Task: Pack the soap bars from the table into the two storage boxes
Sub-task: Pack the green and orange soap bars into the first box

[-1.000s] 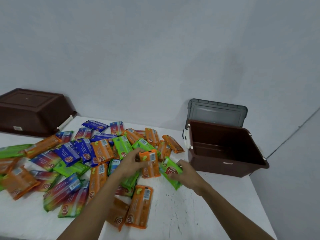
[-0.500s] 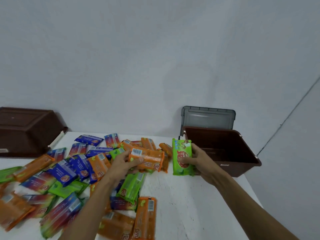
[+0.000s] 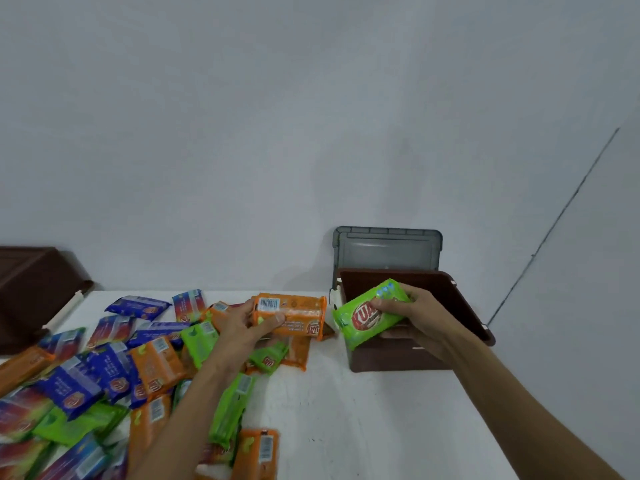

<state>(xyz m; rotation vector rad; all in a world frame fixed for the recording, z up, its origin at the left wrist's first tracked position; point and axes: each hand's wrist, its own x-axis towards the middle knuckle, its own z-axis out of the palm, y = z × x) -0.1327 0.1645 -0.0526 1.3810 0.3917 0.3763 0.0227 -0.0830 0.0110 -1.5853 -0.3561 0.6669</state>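
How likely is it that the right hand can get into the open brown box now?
Probably yes. The right hand, gripping a green soap bar, is over the rim of the open brown box; the grey lid stands up behind it, and nothing seems to block the opening.

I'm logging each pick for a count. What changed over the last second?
The right hand lifted the green soap bar off the table and carried it right, to the rim of the open brown box. The left hand raised the orange soap bar from the pile, toward that box. Neither has let go. The pile, the overturned box and the grey lid stayed put.
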